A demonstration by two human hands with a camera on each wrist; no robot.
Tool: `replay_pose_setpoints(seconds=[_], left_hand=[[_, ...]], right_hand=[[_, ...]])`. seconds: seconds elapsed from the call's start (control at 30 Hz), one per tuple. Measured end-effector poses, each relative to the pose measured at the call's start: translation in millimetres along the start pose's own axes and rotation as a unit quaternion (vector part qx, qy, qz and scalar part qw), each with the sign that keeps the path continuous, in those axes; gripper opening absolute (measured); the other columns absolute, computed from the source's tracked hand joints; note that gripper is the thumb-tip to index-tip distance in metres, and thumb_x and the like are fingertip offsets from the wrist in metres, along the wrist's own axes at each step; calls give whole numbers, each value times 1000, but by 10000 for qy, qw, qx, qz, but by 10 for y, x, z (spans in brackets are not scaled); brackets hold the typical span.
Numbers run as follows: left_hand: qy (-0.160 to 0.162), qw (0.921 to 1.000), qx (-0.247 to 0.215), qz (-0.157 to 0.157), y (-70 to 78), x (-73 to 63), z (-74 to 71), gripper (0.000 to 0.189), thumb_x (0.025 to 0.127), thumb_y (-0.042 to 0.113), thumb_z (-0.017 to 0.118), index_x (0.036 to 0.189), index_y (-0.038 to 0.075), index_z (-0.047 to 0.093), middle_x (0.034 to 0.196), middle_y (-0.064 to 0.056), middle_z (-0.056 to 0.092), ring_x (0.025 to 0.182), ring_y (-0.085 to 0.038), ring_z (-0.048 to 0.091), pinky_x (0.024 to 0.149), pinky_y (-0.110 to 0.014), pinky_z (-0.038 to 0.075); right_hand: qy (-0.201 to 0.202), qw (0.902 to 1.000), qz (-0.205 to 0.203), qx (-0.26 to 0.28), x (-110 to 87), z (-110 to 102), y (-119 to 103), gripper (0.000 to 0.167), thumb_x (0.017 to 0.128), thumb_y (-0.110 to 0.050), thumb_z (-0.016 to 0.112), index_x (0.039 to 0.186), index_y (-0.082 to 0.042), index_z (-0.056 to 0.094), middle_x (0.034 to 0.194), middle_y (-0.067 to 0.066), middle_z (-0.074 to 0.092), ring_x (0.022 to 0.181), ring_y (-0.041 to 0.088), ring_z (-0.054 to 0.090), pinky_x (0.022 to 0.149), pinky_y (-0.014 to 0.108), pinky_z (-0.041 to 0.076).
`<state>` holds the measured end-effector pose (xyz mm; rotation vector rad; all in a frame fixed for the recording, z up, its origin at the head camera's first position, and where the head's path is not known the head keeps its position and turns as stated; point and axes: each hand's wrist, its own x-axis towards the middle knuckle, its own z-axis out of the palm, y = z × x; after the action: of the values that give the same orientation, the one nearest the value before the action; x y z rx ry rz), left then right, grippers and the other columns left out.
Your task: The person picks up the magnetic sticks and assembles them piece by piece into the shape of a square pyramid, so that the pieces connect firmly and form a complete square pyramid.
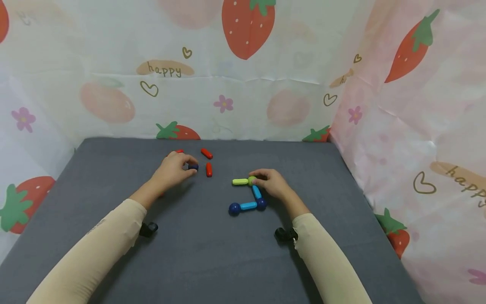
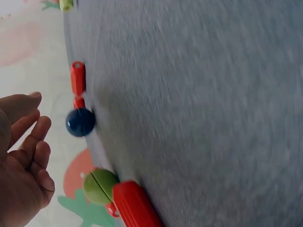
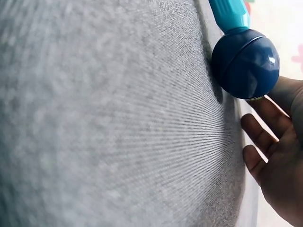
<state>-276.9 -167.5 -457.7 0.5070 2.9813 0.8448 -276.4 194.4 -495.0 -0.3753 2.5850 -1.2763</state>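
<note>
- Bare hands at work over a grey worktop [image 1: 212, 261].
- Left hand [image 1: 170, 169]: fingers loosely bent, seemingly holding nothing; poised right beside a loose blue ball [image 1: 193, 167].
- Right hand [image 1: 274, 184]: thumb and forefinger pinching the green ball [image 1: 251, 180] at a bend in the joined chain.
- Chain in order: yellow-green stick [image 1: 240, 182], green ball, upper blue stick [image 1: 257, 192], corner blue ball [image 1: 261, 204], lower blue stick [image 1: 248, 206], end blue ball [image 1: 234, 208].
- Right of the loose blue ball: front red stick [image 1: 209, 169], with slanted red stick [image 1: 206, 153] farther back.
- Low in the left wrist view: second green ball [image 2: 101, 187] against a near red stick [image 2: 137, 205]; joined or merely touching, cannot tell.
- Likely step in hand: picking up the loose blue ball while steadying the chain.
- Best approach: thumb and forefinger on opposite sides, closing evenly, below the widest part. Smooth and round, so liable to roll if nudged from one side.
- Lift straight up, away from the front red stick.
- On the right: pinch snug but light, no twisting, to spare the joints at the bend.
</note>
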Motion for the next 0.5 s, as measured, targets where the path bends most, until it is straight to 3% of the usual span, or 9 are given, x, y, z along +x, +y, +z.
replay_pose_setpoints(seconds=[0.2, 0.5], left_hand=[[-24, 9999, 43, -149, -101, 74, -33, 35, 97, 25, 73, 128, 10, 70, 124, -12, 68, 110, -30, 50, 95, -53, 41], [-140, 9988, -300, -353, -248, 169, -16, 42, 97, 28, 72, 135, 11, 66, 133, -11, 64, 121, -32, 47, 100, -55, 41]], right_hand=[[94, 9999, 81, 5, 0, -19, 22, 31, 101, -30, 67, 129, -19, 71, 129, 0, 68, 123, 23, 59, 105, 46, 47], [101, 9999, 75, 27, -1, -27, 36, 32, 100, -30, 67, 130, -18, 71, 129, 1, 68, 120, 23, 60, 102, 46, 48]])
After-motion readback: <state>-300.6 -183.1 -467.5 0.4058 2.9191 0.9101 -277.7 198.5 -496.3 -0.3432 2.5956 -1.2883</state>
